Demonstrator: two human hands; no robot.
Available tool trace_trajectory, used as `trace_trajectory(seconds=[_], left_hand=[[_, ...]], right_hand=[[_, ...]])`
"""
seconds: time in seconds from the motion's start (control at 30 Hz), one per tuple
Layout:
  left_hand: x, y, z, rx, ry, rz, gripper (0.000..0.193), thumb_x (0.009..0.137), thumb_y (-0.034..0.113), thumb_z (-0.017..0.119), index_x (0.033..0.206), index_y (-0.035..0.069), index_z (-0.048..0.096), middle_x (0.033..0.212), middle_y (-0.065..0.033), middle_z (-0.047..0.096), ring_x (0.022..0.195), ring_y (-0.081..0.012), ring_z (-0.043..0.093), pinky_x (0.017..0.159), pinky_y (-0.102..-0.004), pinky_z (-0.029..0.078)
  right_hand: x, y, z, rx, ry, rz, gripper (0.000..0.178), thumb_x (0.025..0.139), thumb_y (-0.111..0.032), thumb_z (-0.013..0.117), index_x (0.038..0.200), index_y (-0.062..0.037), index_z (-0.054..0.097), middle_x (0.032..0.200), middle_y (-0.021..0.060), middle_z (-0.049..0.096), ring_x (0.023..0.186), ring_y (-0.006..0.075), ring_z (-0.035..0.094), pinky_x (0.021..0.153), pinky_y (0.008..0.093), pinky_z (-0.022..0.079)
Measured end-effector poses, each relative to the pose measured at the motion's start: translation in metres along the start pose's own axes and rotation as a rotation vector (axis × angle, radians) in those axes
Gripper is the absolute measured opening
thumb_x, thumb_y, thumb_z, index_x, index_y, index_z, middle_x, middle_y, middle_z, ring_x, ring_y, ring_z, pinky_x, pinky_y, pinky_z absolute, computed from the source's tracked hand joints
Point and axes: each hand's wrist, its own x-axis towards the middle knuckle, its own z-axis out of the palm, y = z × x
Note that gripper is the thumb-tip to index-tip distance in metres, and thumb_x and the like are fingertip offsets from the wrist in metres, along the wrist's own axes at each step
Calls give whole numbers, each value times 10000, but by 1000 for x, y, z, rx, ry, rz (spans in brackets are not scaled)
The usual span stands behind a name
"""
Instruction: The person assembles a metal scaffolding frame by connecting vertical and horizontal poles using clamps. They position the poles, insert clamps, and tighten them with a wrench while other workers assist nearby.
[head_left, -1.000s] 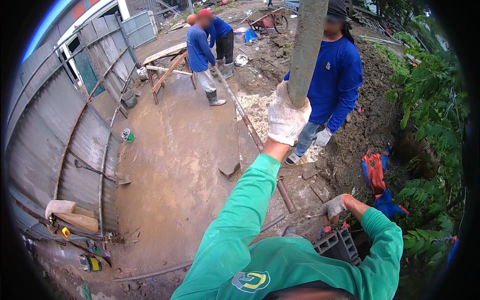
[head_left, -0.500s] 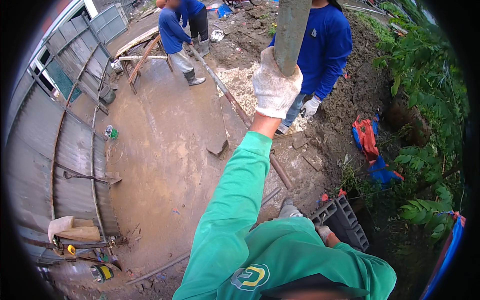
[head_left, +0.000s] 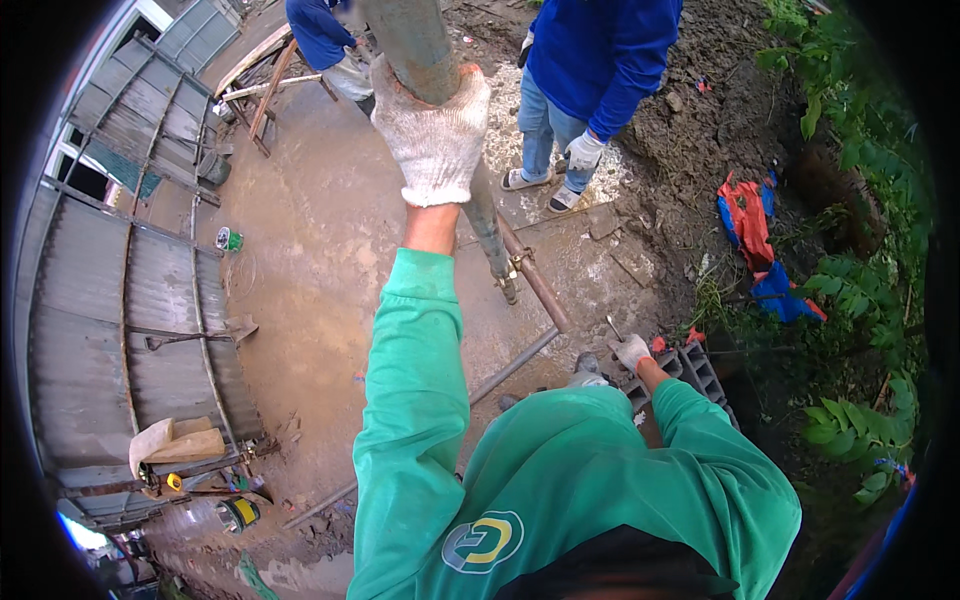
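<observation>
Overhead, gloved left hand wrapped around upright steel post, steadying it; right hand low beside grey blocks, grip unclear.

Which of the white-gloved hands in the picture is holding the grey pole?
The left hand, raised and wrapped around the pole. The right hand stays low; the co-worker's glove hangs free.

Grey metal pole, thick, dull, mud-streaked, stands near upright w/ a slight lean. My left hand, in a white knit glove, grips it high up, fingers wrapped round. Its foot sits on wet concrete beside a rusty pipe lying flat.
</observation>
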Motion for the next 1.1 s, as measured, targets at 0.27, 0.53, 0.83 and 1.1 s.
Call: trace_trajectory(seconds=[0.27,0.53,0.83,1.1], left_hand=[[0,-5,4,-51,-53,-272,474,881,51,833,1256,22,545,914,-78,701,799,-178,694,789,-368,570],[2,-2,14,-142,-18,-318,580,922,40,778,1393,-36,448,872,-100,682,689,-200,689,714,-386,611],[2,5,13,-134,-30,-347,608,911,66,815,1378,-35,440,842,-100,694,702,-192,691,745,-371,599],[0,2,12,-134,-41,-341,594,922,36,774,1413,-9,443,911,-82,654,708,-198,667,730,-392,593]], right_hand=[[45,-138,23,-336,-119,-270,725,842,-634,719,1256,-40,748,1271,246,719,1201,420,682,1015,470,549],[64,-107,45,-385,-293,-324,645,777,-590,837,1151,-67,776,1138,235,760,1090,414,724,919,491,579],[59,-66,67,-351,-231,-333,650,737,-565,865,1187,-107,764,1107,218,768,1069,418,726,908,492,578],[38,-59,29,-467,-437,-282,693,718,-511,896,1186,-23,743,1171,234,756,1107,413,724,934,480,580]])
